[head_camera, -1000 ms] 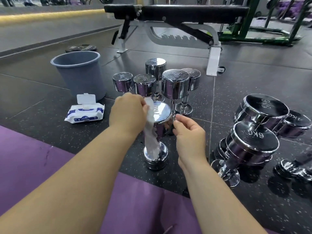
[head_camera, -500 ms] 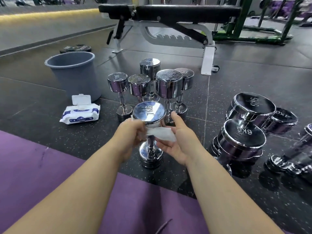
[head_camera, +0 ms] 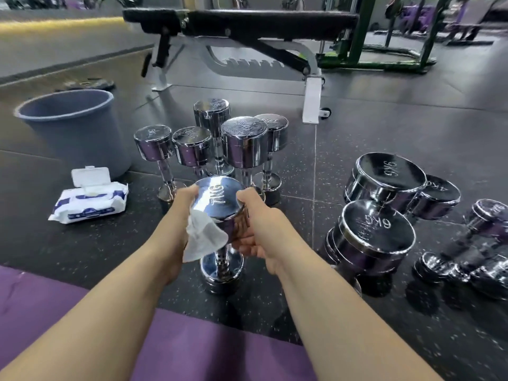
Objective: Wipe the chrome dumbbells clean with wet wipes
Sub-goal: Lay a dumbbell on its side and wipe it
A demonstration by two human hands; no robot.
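Standing upright on the dark floor (head_camera: 343,171) at frame centre, a chrome dumbbell (head_camera: 220,199) marked 7KG is gripped at its upper head from both sides. A white wet wipe (head_camera: 203,237) is held against the head's left side by the curled left hand (head_camera: 176,229); the right side is clasped by the right hand (head_camera: 258,229). An opened wipe pack (head_camera: 88,202) is seen at left.

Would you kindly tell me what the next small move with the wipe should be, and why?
Probably sweep the wet wipe around the upper head of the 7KG dumbbell: the left hand presses it against only the head's left side, while the right hand grips the right side, steadying it.
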